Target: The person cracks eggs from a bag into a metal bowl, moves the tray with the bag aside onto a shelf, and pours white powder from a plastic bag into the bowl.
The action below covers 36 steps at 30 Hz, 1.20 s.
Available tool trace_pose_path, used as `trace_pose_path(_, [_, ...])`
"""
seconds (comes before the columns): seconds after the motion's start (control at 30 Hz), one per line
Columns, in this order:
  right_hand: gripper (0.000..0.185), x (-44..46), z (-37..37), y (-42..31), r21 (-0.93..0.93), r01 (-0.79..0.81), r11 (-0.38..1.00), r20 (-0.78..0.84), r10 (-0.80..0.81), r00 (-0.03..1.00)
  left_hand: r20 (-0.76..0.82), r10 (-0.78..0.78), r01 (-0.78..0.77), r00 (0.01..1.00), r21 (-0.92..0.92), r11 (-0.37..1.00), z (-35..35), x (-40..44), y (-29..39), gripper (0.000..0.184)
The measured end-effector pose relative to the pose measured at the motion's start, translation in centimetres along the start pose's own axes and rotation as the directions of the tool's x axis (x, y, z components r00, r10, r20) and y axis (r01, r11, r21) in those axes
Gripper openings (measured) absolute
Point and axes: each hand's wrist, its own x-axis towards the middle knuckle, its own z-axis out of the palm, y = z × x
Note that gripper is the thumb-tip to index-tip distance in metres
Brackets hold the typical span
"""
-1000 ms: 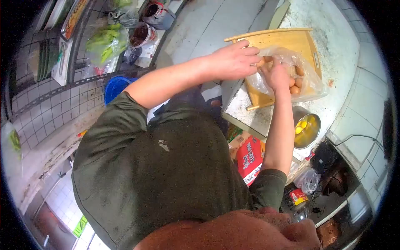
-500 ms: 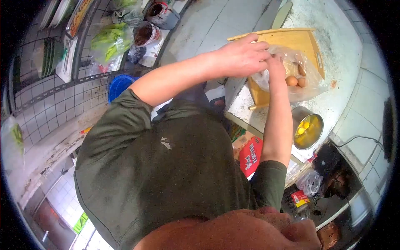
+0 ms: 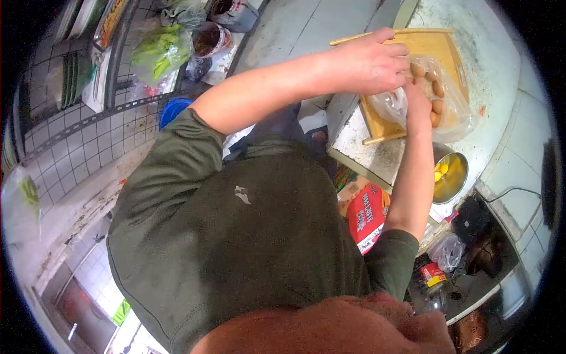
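Observation:
A clear plastic bag (image 3: pixel 454 121) with several brown eggs (image 3: pixel 437 89) inside lies on a yellow wooden tray (image 3: pixel 382 131). My left hand (image 3: pixel 377 64) is over the bag's near left part, its fingers curled round the gathered plastic. Close beside it, my right hand (image 3: pixel 417 101) reaches in at the bag, left of the eggs; its fingertips are partly hidden by my left hand and the plastic. Below the bag stands a metal pot (image 3: pixel 451 177) holding cracked eggs, with yellow yolks (image 3: pixel 441 171) showing.
The tray and pot rest on a stained white countertop (image 3: pixel 495 65). Under it is a red box (image 3: pixel 367 215). A crumpled plastic bag (image 3: pixel 448 251) lies lower right. Leafy greens in plastic (image 3: pixel 159 53), tubs (image 3: pixel 211 40) and a blue bucket (image 3: pixel 175 111) are upper left.
The view has shifted, so the counter sits further right. My right hand has drawn from among the eggs toward my left hand; the eggs now show in a curved row as the bag's shape changed.

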Motion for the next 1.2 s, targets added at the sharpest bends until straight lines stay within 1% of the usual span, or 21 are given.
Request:
trace_pose_path(0.07, [0.051, 1.1, 1.6, 1.6, -0.038, 0.016, 0.999, 0.066, -0.013, 0.998, 0.014, -0.027, 0.027, 1.0, -0.017, 0.999, -0.6, 0.2, 0.1, 0.006])
trace_pose_path(0.17, [0.052, 1.1, 2.8, 3.5, 0.021, -0.017, 1.0, 0.03, 0.017, 0.999, 0.005, -0.035, 0.035, 0.999, -0.02, 0.999, -1.1, 0.6, -0.1, 0.005])
trace_pose_path(0.2, [0.052, 0.1, 1.1, 2.6, 0.004, -0.04, 0.999, 0.062, 0.04, 0.997, -0.001, -0.033, 0.033, 0.999, -0.016, 0.999, -1.1, 0.7, 0.0, 0.005])
trace_pose_path(0.27, [0.051, -0.6, -0.5, 2.1, 0.087, -0.069, 0.994, 0.101, 0.061, 0.993, -0.014, -0.03, 0.031, 0.999, 0.011, 0.999, -1.3, 0.7, 0.2, 0.006])
trace_pose_path(0.3, [0.05, -0.8, -0.8, 2.2, 0.186, -0.077, 0.98, 0.112, 0.057, 0.992, -0.02, -0.03, 0.03, 0.999, 0.023, 0.999, -1.2, 0.7, 0.4, 0.006])
trace_pose_path(0.37, [0.049, -1.0, -1.0, 2.4, 0.296, -0.061, 0.953, 0.112, 0.029, 0.993, -0.088, -0.047, 0.044, 0.995, -0.037, 0.998, -0.5, 0.6, 0.5, 0.006])
trace_pose_path(0.4, [0.049, -1.0, -1.2, 2.7, 0.31, -0.036, 0.95, 0.097, 0.006, 0.995, -0.123, -0.056, 0.048, 0.991, -0.066, 0.997, -0.5, 0.7, 0.5, 0.006])
trace_pose_path(0.43, [0.049, -1.1, -1.4, 2.9, 0.322, -0.01, 0.947, 0.082, -0.018, 0.997, -0.103, -0.048, 0.043, 0.993, -0.058, 0.997, -0.5, 0.7, 0.4, 0.005])
trace_pose_path(0.5, [0.049, -1.5, -2.3, 3.2, 0.104, 0.104, 0.989, 0.015, -0.106, 0.994, -0.063, -0.034, 0.032, 0.997, -0.037, 0.999, -0.9, 0.7, 0.2, 0.005])
trace_pose_path(0.53, [0.049, -1.5, -2.9, 3.2, -0.01, 0.155, 0.988, -0.012, -0.156, 0.988, -0.035, -0.035, 0.032, 0.999, -0.067, 0.997, -0.8, 0.7, 0.1, 0.005])
trace_pose_path(0.6, [0.04, -0.9, -3.8, 3.4, 0.114, 0.199, 0.973, -0.161, -0.179, 0.971, 0.019, -0.034, 0.036, 0.999, -0.125, 0.991, -0.2, 0.5, 0.2, 0.007])
trace_pose_path(0.63, [0.036, -1.1, -5.2, 2.6, 0.175, 0.226, 0.958, -0.234, -0.183, 0.955, 0.007, -0.037, 0.038, 0.999, -0.108, 0.993, -0.1, 0.4, 0.3, 0.006])
trace_pose_path(0.67, [0.039, -1.2, -6.9, 1.9, 0.243, 0.068, 0.968, -0.162, -0.029, 0.986, -0.005, -0.04, 0.039, 0.999, -0.092, 0.995, -0.1, 0.2, 0.5, 0.005])
trace_pose_path(0.7, [0.039, -0.8, -7.4, 1.6, 0.25, 0.037, 0.968, -0.132, -0.004, 0.991, -0.017, -0.041, 0.039, 0.999, -0.074, 0.996, -0.1, 0.1, 0.7, 0.004])
trace_pose_path(0.77, [0.041, 0.7, -7.8, 1.1, 0.265, -0.024, 0.964, -0.073, 0.045, 0.996, 0.03, -0.04, 0.043, 0.999, -0.125, 0.991, -0.1, -0.3, 1.1, 0.008])
trace_pose_path(0.83, [0.04, 2.2, -6.8, 0.6, 0.3, -0.036, 0.953, -0.027, 0.047, 0.999, 0.047, -0.044, 0.051, 0.998, -0.16, 0.986, -0.3, -0.5, 1.3, 0.011])
trace_pose_path(0.9, [0.039, 3.7, -5.2, 0.3, 0.277, -0.031, 0.96, 0.015, 0.028, 0.999, 0.033, -0.054, 0.059, 0.998, -0.175, 0.983, -0.5, -0.6, 1.3, 0.011])
trace_pose_path(0.97, [0.037, 5.0, -4.1, 0.5, 0.194, -0.005, 0.981, 0.059, -0.007, 0.998, 0.038, -0.066, 0.072, 0.997, -0.186, 0.98, -0.6, -0.7, 1.1, 0.011])
trace_pose_path(1.07, [0.036, 2.9, -6.5, -1.3, 0.255, -0.024, 0.967, 0.062, 0.008, 0.998, 0.065, -0.067, 0.078, 0.996, -0.179, 0.981, -0.9, -0.6, 1.0, 0.011])
trace_pose_path(1.17, [0.044, 0.2, -8.8, -1.5, 0.349, -0.063, 0.935, -0.001, 0.067, 0.998, 0.072, -0.058, 0.07, 0.996, -0.18, 0.981, -0.9, -0.8, 0.9, 0.01])
trace_pose_path(1.2, [0.047, -1.5, -9.2, -1.1, 0.526, -0.043, 0.849, -0.058, 0.086, 0.995, 0.068, -0.052, 0.065, 0.996, -0.188, 0.98, -0.8, -0.8, 0.9, 0.01])
